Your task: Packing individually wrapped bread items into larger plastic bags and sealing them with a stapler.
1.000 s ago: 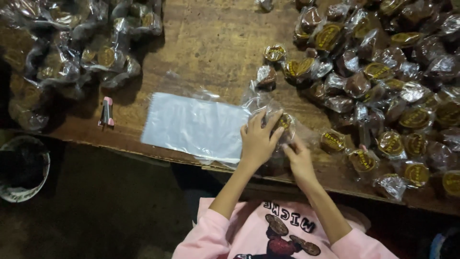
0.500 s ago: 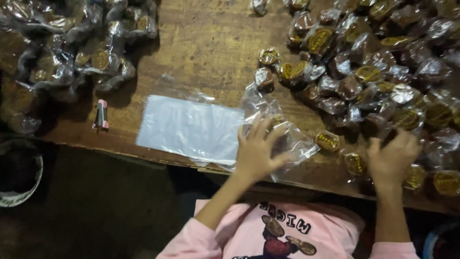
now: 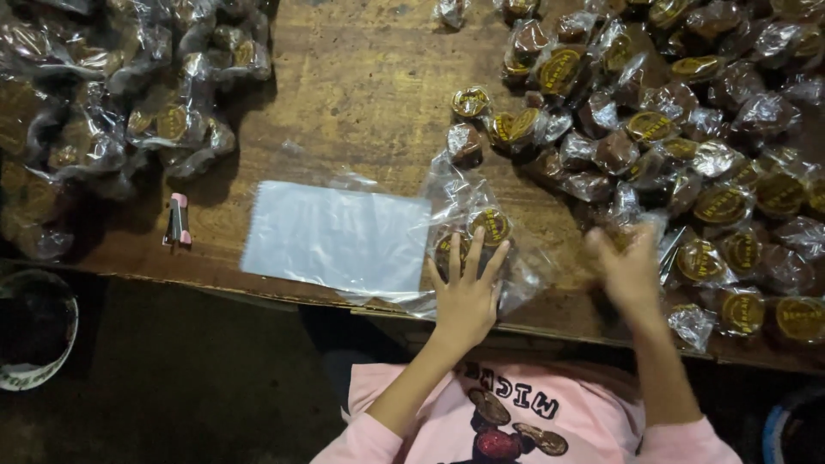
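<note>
My left hand (image 3: pixel 468 296) lies flat with fingers spread on a clear plastic bag (image 3: pixel 516 275) at the table's near edge. Inside the bag are a few round brown sweets with gold labels (image 3: pixel 491 225). My right hand (image 3: pixel 632 271) is blurred in motion just right of the bag, at the near edge of a big pile of wrapped sweets (image 3: pixel 687 129). Its fingers are curled upward, and the blur hides whether they hold a sweet. A flat stack of empty clear bags (image 3: pixel 335 236) lies left of the bag, touching it.
A wooden table (image 3: pixel 361 77) carries everything. Filled bags of sweets (image 3: pixel 112 112) are heaped at the far left. A small pink stapler (image 3: pixel 178 222) lies near the left front edge. A round bucket (image 3: pixel 34 331) stands on the dark floor below left.
My right hand left the bag, reached right into the pile, and is now swinging back left toward the bag. My left hand stayed pressed on the bag.
</note>
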